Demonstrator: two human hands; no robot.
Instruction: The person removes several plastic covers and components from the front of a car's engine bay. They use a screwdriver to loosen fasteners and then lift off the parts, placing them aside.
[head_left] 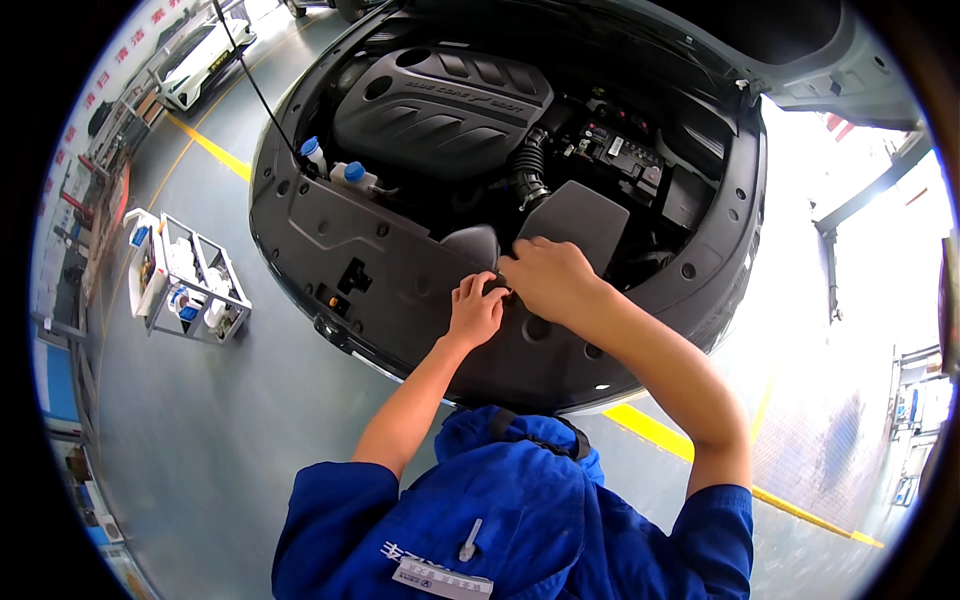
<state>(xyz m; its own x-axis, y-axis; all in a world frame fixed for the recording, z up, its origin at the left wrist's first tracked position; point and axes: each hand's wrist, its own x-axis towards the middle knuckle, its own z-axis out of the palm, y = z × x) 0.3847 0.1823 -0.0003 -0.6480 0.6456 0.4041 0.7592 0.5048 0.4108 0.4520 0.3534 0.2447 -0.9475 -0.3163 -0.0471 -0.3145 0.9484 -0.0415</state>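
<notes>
Both of my hands work close together at the front edge of an open engine bay, over the black front trim panel (420, 285). My left hand (476, 312) has its fingers curled inward at the panel, just below a dark rounded duct piece (472, 246). Beside it, my right hand (550, 283) reaches in from the right, fingers bent down toward the same spot. Its fingertips are by the near left edge of a flat dark grey cover (580, 222). Something small and dark shows between the two hands, too little of it to name.
Behind lie the black engine cover (445, 110), a ribbed air hose (528, 165) and the battery (622, 155). Blue-capped reservoirs (354, 173) stand left, near a thin prop rod (255, 85). The raised hood (840, 70) overhangs the right. A tool cart (195, 285) stands on the left floor.
</notes>
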